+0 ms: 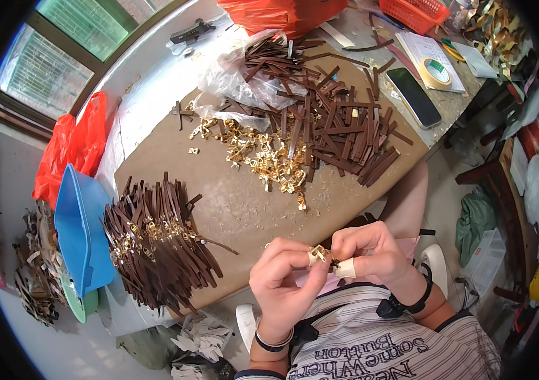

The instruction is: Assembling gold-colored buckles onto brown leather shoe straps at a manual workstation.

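Note:
In front of my chest, my left hand (287, 278) is closed, its thumb and fingers pinching a small gold buckle (319, 254). Close beside it my right hand (374, 254) is also closed, with pale tape round the thumb. A dark brown strap (333, 265) shows as a short piece between the two hands, at my right fingertips; the rest of it is hidden. On the table beyond lies a heap of loose gold buckles (275, 161). Loose brown straps (352, 130) are piled behind and to the right. At the left, a thick stack of straps with gold buckles fitted (161, 244) lies by the table's edge.
Brown paper (218, 196) covers the tabletop. A clear plastic bag (228, 79) lies among the straps. A blue bin (79, 234) and red bag (73, 152) stand at the left. A phone (414, 97), tape roll (435, 72) and red basket (416, 14) sit at the far right.

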Available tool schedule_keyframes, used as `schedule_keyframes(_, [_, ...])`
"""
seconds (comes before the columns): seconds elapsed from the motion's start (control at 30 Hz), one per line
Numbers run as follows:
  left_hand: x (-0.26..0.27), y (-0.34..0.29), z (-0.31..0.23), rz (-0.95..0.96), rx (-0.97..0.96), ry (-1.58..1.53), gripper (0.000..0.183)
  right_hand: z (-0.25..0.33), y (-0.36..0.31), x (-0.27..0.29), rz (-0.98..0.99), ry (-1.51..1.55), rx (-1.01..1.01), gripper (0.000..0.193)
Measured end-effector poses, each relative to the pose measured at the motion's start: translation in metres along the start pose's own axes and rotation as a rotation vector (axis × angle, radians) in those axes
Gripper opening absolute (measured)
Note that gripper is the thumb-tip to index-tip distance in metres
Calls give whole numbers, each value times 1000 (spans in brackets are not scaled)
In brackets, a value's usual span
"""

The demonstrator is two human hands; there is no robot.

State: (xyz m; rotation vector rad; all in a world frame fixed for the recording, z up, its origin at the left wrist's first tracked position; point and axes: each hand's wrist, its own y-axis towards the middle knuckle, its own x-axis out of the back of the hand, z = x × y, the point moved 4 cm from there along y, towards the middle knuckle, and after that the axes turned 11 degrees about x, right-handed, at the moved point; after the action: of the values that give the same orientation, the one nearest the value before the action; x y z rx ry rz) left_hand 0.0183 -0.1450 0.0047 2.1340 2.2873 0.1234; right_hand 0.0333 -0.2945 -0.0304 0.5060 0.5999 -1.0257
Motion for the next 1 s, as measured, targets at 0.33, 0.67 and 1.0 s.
schedule_keyframes(0.33, [4, -1, 5, -13, 73, -7, 10, 3, 3, -4, 28, -49, -177, 11])
schedule_keyframes(0.67, [-5, -8, 15, 158, 347, -170, 4, 18, 7, 8, -89, -314, 3, 16])
schedule_keyframes(1.0, [-29, 12, 29, 176, 188, 365, 10, 24, -17, 50, -103, 94, 18, 9])
